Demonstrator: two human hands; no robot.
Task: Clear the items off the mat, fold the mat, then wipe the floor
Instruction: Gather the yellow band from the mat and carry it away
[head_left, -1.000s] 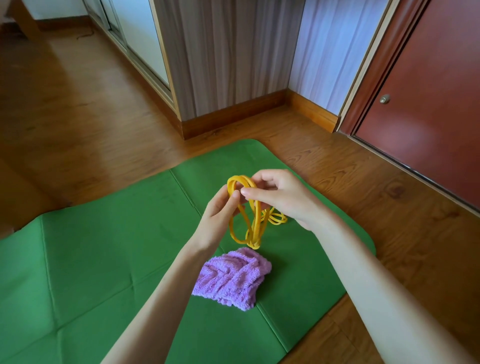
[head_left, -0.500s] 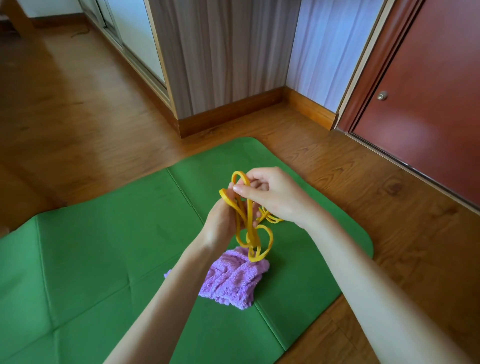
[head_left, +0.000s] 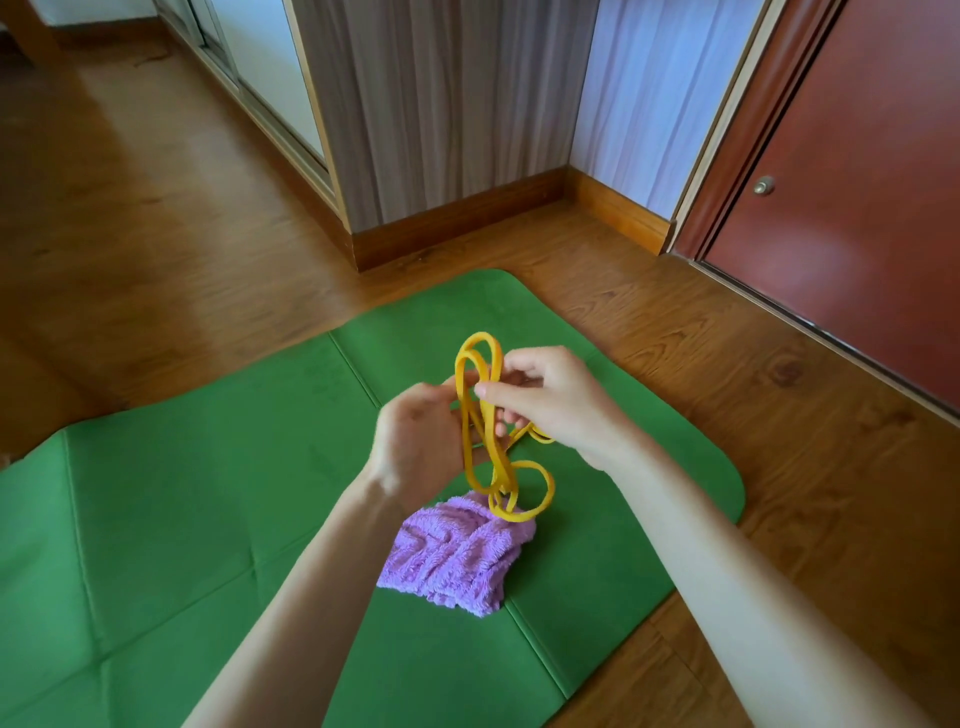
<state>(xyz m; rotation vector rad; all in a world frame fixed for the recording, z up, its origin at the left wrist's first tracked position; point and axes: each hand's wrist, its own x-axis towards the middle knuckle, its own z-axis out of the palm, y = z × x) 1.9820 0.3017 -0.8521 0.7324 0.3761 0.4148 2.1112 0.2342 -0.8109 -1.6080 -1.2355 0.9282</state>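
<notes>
Lowered since 0.5 s ago, the yellow band's (head_left: 491, 441) loops hang nearer the purple towel (head_left: 460, 558).
Both left hand (head_left: 415, 447) and right hand (head_left: 545, 400) grip the band above the green mat (head_left: 208, 493).

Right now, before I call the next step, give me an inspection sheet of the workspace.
Surface: wooden plank floor, partly covered by the unfolded green creased mat.
Job's things: yellow looped rubber band held above the mat; purple fluffy cloth lying on the mat.
Clutter: nothing seen.
Hands: left hand and right hand both grip the band.
Cables: nothing seen.
Surroundings: red door with round knob, striped wall panel, wooden skirting.
</notes>
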